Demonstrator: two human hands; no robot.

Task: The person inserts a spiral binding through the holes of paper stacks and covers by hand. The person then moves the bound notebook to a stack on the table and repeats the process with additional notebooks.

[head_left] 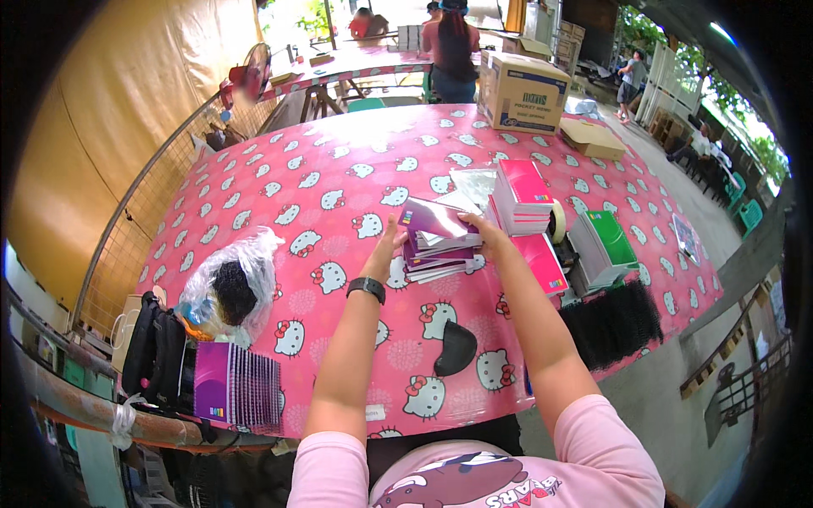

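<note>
Over the middle of the table, a loose stack of notebooks with purple covers [434,218] is between my two hands. My left hand [387,245] grips the left edge, thumb on top; a dark watch is on that wrist. My right hand [489,234] closes on the right edge, its thumb over the top cover. White page edges fan out unevenly below the top notebook. Just to the right stand pink notebooks [523,199], with another pink-covered pile [540,264] nearer me. Clear plastic [476,184] lies behind the stack.
A green notebook stack [603,245], tape roll [556,222] and black bristly bundle [611,323] sit right. Nearer me lies a black half-round object [456,349]. Spiral-bound purple notebooks [237,385], a plastic bag [229,284] and black bag [155,356] are left. A carton [523,95] stands far back.
</note>
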